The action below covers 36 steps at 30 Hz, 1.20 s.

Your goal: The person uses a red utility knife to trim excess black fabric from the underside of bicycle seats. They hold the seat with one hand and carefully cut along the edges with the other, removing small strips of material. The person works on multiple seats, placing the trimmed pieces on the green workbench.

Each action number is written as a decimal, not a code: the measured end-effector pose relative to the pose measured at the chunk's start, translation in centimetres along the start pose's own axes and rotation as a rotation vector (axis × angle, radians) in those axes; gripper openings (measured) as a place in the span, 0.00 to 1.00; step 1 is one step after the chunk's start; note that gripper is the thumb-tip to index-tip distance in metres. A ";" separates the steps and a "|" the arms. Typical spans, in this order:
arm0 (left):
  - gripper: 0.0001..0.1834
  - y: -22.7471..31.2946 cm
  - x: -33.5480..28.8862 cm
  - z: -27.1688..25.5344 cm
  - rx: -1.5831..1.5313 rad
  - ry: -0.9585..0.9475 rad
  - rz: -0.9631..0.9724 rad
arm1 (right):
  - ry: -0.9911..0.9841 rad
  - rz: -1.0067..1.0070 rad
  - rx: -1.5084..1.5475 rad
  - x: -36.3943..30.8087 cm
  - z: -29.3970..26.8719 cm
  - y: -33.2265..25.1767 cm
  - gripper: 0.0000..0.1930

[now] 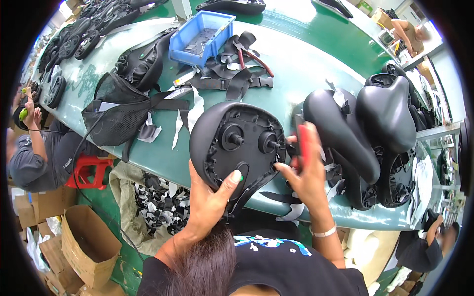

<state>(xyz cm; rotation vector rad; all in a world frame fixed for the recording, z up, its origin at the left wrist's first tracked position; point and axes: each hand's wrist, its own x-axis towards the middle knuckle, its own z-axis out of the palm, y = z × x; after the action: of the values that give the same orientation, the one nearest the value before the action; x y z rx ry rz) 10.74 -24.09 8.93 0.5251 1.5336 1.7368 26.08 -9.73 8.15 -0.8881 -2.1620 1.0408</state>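
A black bicycle saddle (pixel 254 177) is turned underside up in front of me, showing two round spring mounts and a folded-in cover edge. My left hand (pixel 210 197) grips its near left side, the thumb pressed on the base near a small green mark. At the saddle's right edge, my right hand (pixel 310 175) is closed round a red-handled tool (pixel 307 143). Motion blurs that tool, so its exact kind is hard to make out. The right thumb reaches to the saddle's rim. Black and white offcut strips (pixel 181 121) lie left of the saddle.
Finished-looking saddles (pixel 340 128) are piled at the right. Beyond my work are a blue bin (pixel 202 39), red-handled pliers (pixel 242 54) and a black mesh bag (pixel 116 108). A sack of scraps (pixel 123 197) stands below the table edge. Co-workers sit left and far right.
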 end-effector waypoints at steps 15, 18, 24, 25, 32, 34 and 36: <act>0.38 1.4 13.2 16.5 0.771 -0.992 0.990 | 0.908 0.205 0.010 -6.0 -9.6 2.8 0.23; 0.36 -3.1 11.3 19.3 0.947 -0.828 1.182 | 0.751 0.242 0.186 -5.5 -11.0 2.4 0.25; 0.31 -0.9 15.7 15.9 0.323 -0.486 0.784 | 0.563 0.054 0.472 -1.7 -9.8 0.2 0.24; 0.31 0.7 15.4 14.3 0.193 -0.472 0.562 | 0.578 0.120 0.351 -1.6 -9.6 1.1 0.24; 0.27 1.5 15.0 2.6 0.023 -0.263 -0.236 | 0.145 0.004 0.054 -2.6 -7.1 4.4 0.26; 0.25 0.7 14.3 1.7 0.277 -0.230 -0.220 | -0.002 -0.315 -0.210 -1.3 -7.0 4.8 0.26; 0.24 1.7 14.3 2.0 0.256 -0.316 -0.243 | -0.127 -0.398 -0.322 0.2 -7.2 4.4 0.28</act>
<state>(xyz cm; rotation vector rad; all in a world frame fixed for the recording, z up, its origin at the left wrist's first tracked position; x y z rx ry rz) 2.64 -12.03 8.55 0.6749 1.5252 1.2176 32.61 -4.29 8.38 -0.4985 -2.5228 0.5757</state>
